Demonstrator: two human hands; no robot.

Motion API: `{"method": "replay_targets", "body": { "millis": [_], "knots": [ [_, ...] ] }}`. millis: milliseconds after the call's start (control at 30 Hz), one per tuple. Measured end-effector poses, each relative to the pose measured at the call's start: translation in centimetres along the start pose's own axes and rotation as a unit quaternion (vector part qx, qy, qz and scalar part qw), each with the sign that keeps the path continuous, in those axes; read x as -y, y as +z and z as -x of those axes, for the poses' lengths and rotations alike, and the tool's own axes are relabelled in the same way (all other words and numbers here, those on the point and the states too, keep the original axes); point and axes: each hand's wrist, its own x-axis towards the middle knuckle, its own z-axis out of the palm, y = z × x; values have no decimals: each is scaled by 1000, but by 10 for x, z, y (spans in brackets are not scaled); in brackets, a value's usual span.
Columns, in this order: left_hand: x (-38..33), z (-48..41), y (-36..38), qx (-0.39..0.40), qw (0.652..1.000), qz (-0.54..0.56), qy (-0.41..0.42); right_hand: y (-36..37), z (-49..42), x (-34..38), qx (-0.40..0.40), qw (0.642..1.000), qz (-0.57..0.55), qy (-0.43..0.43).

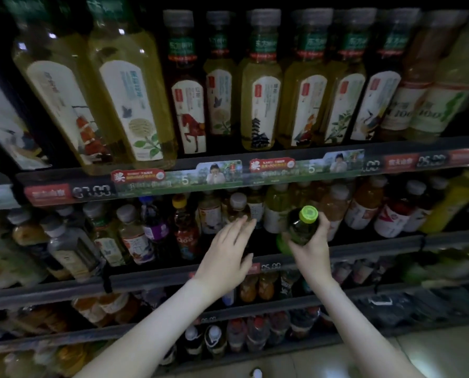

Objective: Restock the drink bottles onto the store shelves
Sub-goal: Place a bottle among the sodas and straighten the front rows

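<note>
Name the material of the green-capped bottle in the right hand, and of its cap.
Bottle: likely clear plastic, glossy; dark liquid shows through the wall. Cap: probably moulded plastic, matte light green, with a notched rim. Dim light, so unsure.

Clear plastic bottle of dark green drink [300,229], bright green cap. Tall clear bottles of yellow-green tea [260,77], white labels, grey caps. Dark red tea bottle [184,72], red horse on white label. Dark grey shelf rail [378,246]. Red price tags [48,192]. Purple-labelled bottle [157,229].
</note>
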Motion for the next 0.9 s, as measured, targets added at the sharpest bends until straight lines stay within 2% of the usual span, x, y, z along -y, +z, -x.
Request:
{"method": "replay_targets", "body": {
  "millis": [167,300,400,633,733,900],
  "knots": [
    [-48,-38,18,124,977,171,31,-57,37,41,-19,999,-31,-24],
    [-108,-65,13,121,944,306,36,-112,41,76,-46,998,-34,-28],
    [-152,-79,3,76,953,290,42,-156,37,91,-64,996,-52,-29],
    [-262,-107,6,3,948,317,31,-275,22,74,37,997,-56,-27],
    [-320,-126,19,12,950,309,40,-333,15,59,19,998,-48,-42],
    [-393,-161,27,75,956,273,72,-411,-5,34,-25,997,-52,-52]
  ]
}}
